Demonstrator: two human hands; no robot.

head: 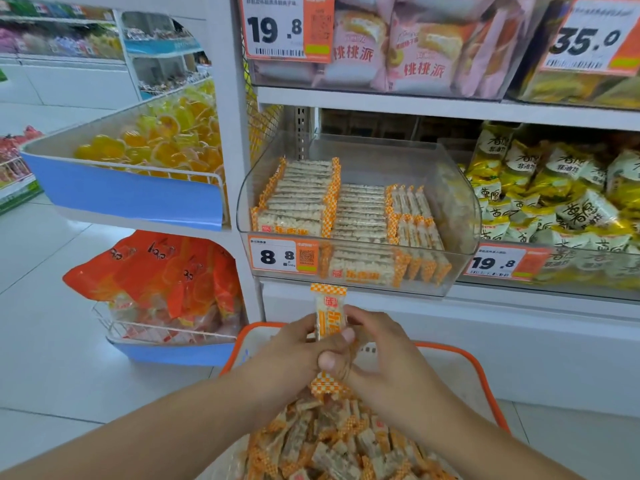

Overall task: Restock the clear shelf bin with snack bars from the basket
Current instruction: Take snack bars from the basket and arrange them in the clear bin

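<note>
Clear shelf bin [460, 202], middle shelf: part-filled with snack bars in orange-checked wrappers, ranked in three blocks, a tall stack [298, 195] against the left wall, a lower stack [360, 213] at centre, and upright bars [412, 216] beside it; the right end of the bin holds none. One price tag [284, 255] reading 8.8 sits on its front left corner. Orange-rimmed basket [485, 379], below the shelf: a loose heap of the same bars [339, 445], too many and too jumbled to count. Both hands meet above the basket, just under the bin's front edge. Left hand [294, 348] and right hand [384, 355] together grip a bunch of bars [329, 317] held upright; one wrapper is plainly seen on top, the rest hidden by fingers. Neighbouring bins: yellow packets [554, 192] to the right, pink packs [415, 53] above.
</note>
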